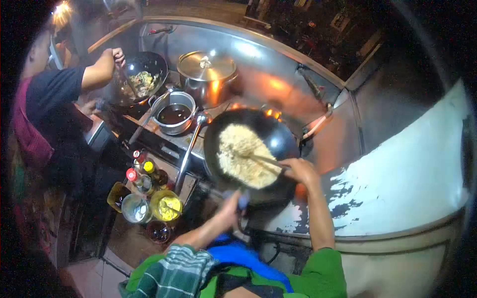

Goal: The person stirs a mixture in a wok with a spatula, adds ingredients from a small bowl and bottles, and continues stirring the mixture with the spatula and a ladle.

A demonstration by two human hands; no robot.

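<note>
A large black wok [286, 136] stands over flames on the stove, holding a mound of pale yellow, grainy food that looks like fried rice [248, 171]. My right hand [302, 172] is closed around the handle of a wok spatula [267, 160], whose far end is sunk in the food. At the near rim of the wok, my left hand [231, 208] is closed on the wok's handle, with a bluish cloth [243, 200] at the grip. Motion smears the left hand and the cloth slightly.
A co-worker [52, 104] stirs a second wok [154, 63] at the left. Behind are a lidded steel pot [207, 74] and a saucepan of dark liquid [174, 115]. A long ladle [189, 151] lies beside bottles [144, 181] and a yellow tub [168, 206]. A metal splash wall [278, 74] curves behind.
</note>
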